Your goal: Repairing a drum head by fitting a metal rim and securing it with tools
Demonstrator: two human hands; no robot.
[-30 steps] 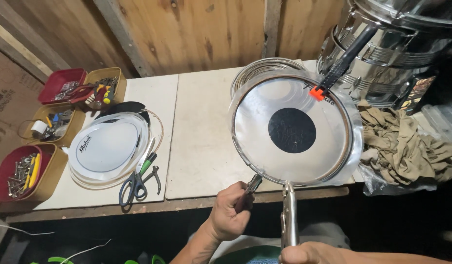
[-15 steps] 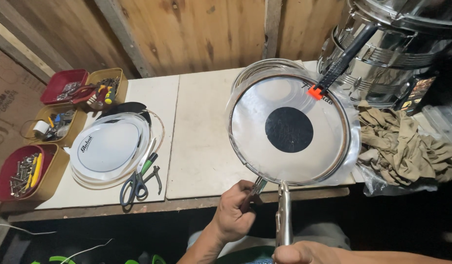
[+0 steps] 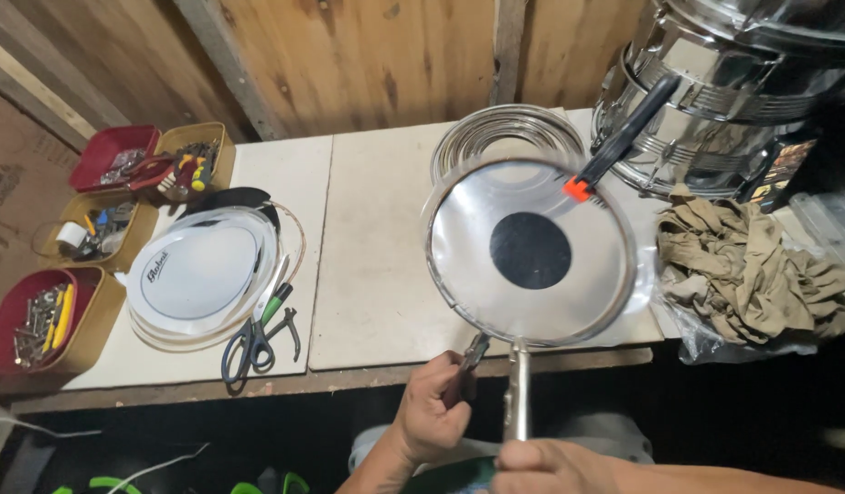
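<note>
The drumhead (image 3: 530,249) sits at the worktop (image 3: 377,247) near edge, hoop overhanging it; left hand (image 3: 432,413) pinches pliers (image 3: 468,366), right hand (image 3: 550,465) wraps a metal handle (image 3: 517,389) — both run away from that edge toward the drumhead; bare board lies left.

Clear drumhead (image 3: 532,274) (black centre dot), red trays (image 3: 112,151).
</note>
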